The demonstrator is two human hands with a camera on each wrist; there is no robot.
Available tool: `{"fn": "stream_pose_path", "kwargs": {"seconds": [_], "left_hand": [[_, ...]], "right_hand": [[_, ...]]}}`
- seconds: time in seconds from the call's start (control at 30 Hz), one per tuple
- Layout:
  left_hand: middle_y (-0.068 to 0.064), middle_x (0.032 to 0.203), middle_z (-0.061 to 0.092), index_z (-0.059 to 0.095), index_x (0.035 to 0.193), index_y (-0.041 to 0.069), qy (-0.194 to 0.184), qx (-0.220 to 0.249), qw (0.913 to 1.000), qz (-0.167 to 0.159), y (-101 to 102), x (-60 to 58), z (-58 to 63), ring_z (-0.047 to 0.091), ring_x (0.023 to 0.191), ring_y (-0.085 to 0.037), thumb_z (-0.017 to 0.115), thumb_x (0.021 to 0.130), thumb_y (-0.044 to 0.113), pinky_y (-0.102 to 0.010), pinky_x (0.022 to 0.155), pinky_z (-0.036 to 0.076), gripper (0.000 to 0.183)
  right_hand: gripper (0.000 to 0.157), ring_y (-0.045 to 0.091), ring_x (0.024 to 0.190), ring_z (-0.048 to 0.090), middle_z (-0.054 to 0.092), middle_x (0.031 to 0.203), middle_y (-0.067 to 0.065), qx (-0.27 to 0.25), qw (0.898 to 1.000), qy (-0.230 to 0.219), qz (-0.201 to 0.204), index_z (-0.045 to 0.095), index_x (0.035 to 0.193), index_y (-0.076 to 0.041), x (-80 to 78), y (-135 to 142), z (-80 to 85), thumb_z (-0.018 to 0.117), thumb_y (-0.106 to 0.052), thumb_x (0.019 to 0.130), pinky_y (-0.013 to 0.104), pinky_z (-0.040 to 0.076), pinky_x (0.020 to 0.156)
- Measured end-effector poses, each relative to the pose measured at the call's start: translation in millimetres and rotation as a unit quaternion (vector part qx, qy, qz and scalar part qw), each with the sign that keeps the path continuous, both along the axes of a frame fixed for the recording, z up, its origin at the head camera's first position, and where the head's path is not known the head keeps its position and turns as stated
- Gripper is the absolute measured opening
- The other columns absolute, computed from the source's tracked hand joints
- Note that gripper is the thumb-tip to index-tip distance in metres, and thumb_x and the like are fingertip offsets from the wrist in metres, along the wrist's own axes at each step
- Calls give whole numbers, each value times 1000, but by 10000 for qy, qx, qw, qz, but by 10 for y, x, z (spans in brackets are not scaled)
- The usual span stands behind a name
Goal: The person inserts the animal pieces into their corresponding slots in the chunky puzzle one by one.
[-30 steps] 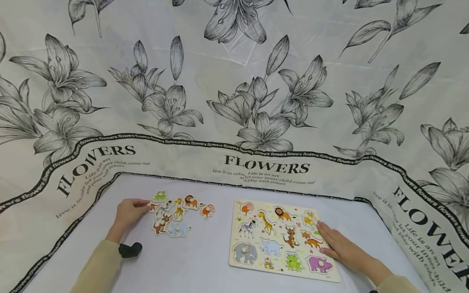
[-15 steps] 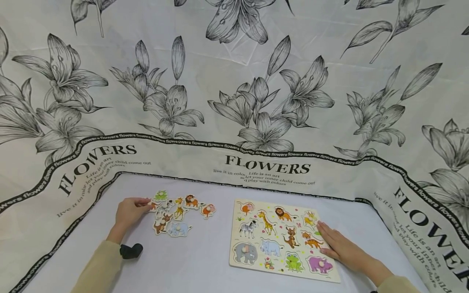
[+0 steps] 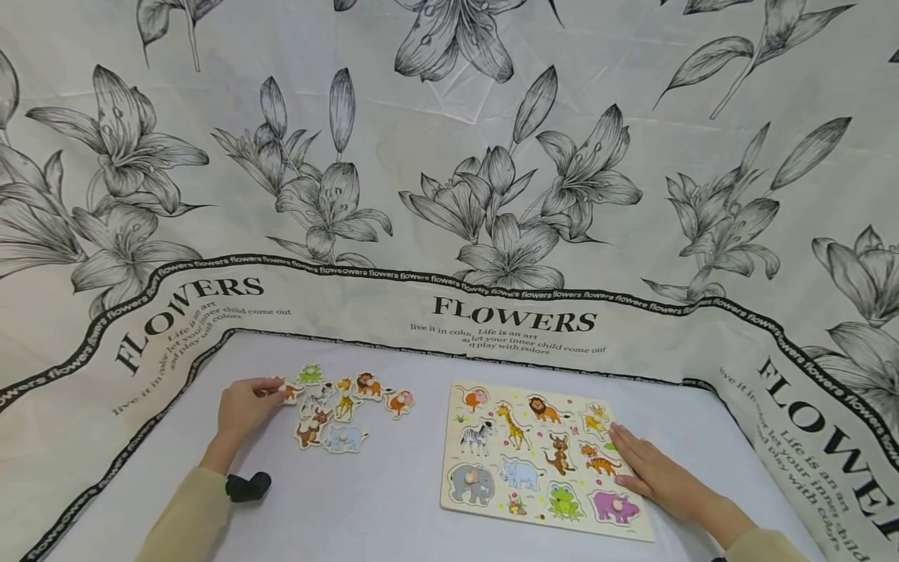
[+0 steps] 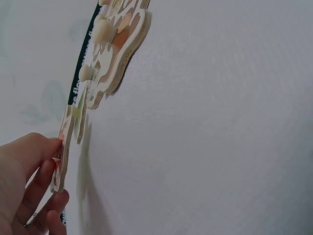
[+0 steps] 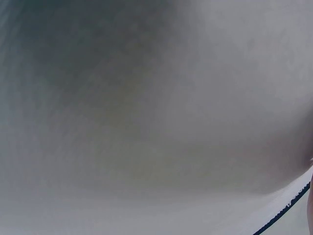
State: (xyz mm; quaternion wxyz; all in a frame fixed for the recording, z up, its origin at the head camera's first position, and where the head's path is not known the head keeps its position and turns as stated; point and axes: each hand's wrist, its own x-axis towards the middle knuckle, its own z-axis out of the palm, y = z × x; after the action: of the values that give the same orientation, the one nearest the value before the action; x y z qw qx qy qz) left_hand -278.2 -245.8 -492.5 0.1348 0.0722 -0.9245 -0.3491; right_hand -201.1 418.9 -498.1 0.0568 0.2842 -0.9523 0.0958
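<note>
My left hand (image 3: 246,410) pinches an orange animal puzzle piece (image 3: 290,391) between thumb and fingers at the left side of a group of loose pieces. In the left wrist view this piece (image 4: 63,147) stands edge-on, tilted up. Beside it lie knobbed wooden pieces: a frog (image 3: 310,375), zebra (image 3: 318,399), giraffe (image 3: 345,400), lion (image 3: 371,385), monkey (image 3: 400,403), kangaroo (image 3: 312,429) and rhino (image 3: 343,439). My right hand (image 3: 660,472) rests with extended fingers on the right edge of the wooden puzzle board (image 3: 485,503). The right wrist view is mostly blurred cloth.
On the board, the elephant (image 3: 471,485) and purple hippo (image 3: 616,507) show knobs. A white cloth (image 3: 393,499) covers the table. Behind it rises a flower-printed cloth (image 3: 351,312) with a black lettered border.
My left hand has drawn slightly left with the orange piece, which now shows more beside the frog. The right hand and board have stayed in place.
</note>
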Motion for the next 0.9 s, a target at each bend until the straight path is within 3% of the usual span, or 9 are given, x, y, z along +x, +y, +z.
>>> {"fn": "stream_pose_path", "kwargs": {"seconds": [0.27, 0.67, 0.9], "left_hand": [[-19, 107, 71, 73, 105, 4, 183, 175, 9997, 75, 68, 79, 32, 61, 91, -27, 71, 84, 19, -27, 69, 42, 25], [-16, 100, 73, 73, 106, 2, 422, 447, 9979, -185, 334, 105, 164, 61, 89, -25, 73, 83, 17, -26, 70, 44, 27], [-15, 103, 72, 73, 105, 4, 373, 593, 9971, -283, 498, 108, 202, 59, 90, -23, 72, 84, 18, -24, 68, 43, 25]], "right_hand": [[68, -18, 137, -12, 32, 153, 22, 20, 10000, 26, 6, 31, 147, 3, -5, -2, -6, 55, -34, 96, 1, -9, 106], [67, -19, 136, -13, 31, 154, 21, -1, 9999, 88, 49, 32, 146, 5, 6, -3, 12, 56, -33, 96, 1, -9, 106], [68, -21, 134, -14, 33, 152, 23, -10, 10000, 12, 8, 32, 146, 5, 1, -15, 19, 56, -34, 96, 0, -9, 105]]}}
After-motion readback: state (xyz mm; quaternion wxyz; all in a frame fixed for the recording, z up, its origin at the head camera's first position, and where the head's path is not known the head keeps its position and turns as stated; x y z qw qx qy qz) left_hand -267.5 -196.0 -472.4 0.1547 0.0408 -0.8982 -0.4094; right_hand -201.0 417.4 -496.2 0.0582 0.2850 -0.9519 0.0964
